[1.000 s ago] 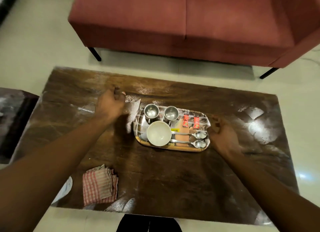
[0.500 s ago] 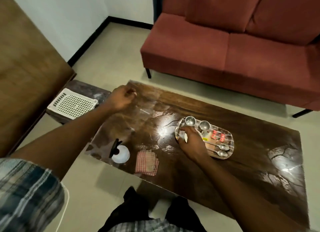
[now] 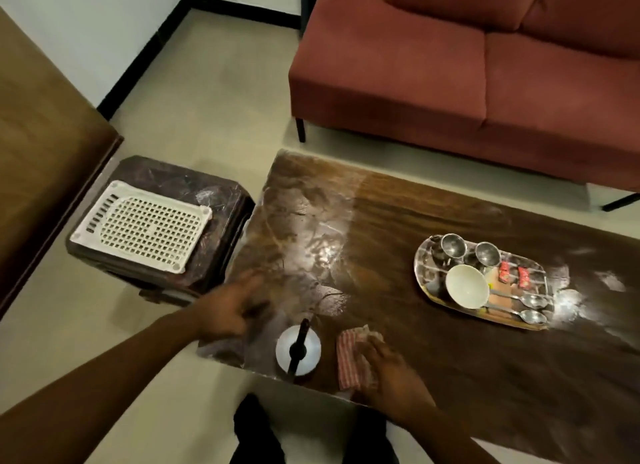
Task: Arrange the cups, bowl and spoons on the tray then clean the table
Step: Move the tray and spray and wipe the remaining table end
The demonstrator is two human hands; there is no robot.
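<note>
**Resting the right hand [image 3: 391,373] on the checked cloth [image 3: 348,356], with the tray [image 3: 423,273] laid**

From where I stand, the steel tray sits on the right half of the dark, glossy table [image 3: 433,387], toward the sofa side and well apart from both hands. Two steel cups [image 3: 453,246] stand side by side along its far edge. The white bowl [image 3: 467,286] sits upright just in front of them, at the near left. Two spoons [image 3: 533,301] lie parallel along the near right, their bowls pointing right. Two red sachets [image 3: 504,272] lie between the cups and the spoons.

The folded red-and-white cloth lies at the table's near edge. The right hand covers its right part, fingers laid forward over the fabric. The blur is too strong for me to tell whether they pinch the cloth or only lie on it.

Just left of the cloth stands a white spray bottle [image 3: 298,349] with a black trigger head, seen from above. The left hand [image 3: 228,307] hovers over the table's near left corner, close to the bottle. Its fingers are stretched and loosely spread, and it holds nothing.

Pale smears [image 3: 568,301] mark the tabletop to the right of the tray. Past the table's left end, a dark low stool [image 3: 214,193] carries a white perforated basket [image 3: 142,226]. A red sofa [image 3: 450,65] stands behind the table.
</note>
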